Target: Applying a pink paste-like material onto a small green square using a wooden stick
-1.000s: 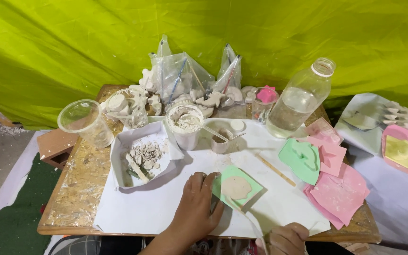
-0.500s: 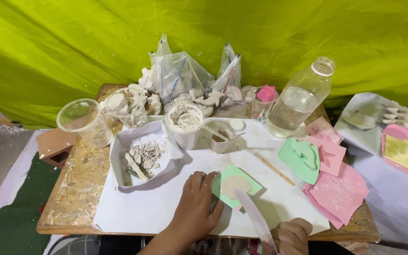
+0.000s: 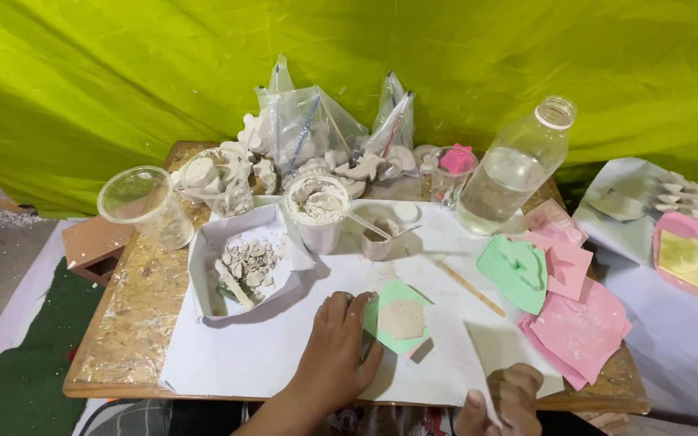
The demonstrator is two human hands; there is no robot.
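My left hand [image 3: 335,353] lies flat on the white paper sheet [image 3: 236,355], its fingertips pressing the left edge of a small green mould [image 3: 398,319] filled with pale plaster. My right hand [image 3: 504,396], at the table's near edge, pinches the right front corner of the paper and lifts it up off the table. A thin wooden stick [image 3: 470,288] lies on the paper to the right of the mould.
A white tray of plaster chunks [image 3: 244,266], a cup of white powder [image 3: 317,211], a small cup with a spoon [image 3: 381,236], a water bottle [image 3: 515,168], clear cups [image 3: 140,203], bagged casts [image 3: 309,133], green [image 3: 515,270] and pink moulds [image 3: 579,319] crowd the wooden table [image 3: 135,323].
My right hand has taken the paper's corner and raised it, then shifted slightly right. My left hand has stayed on the green mould.
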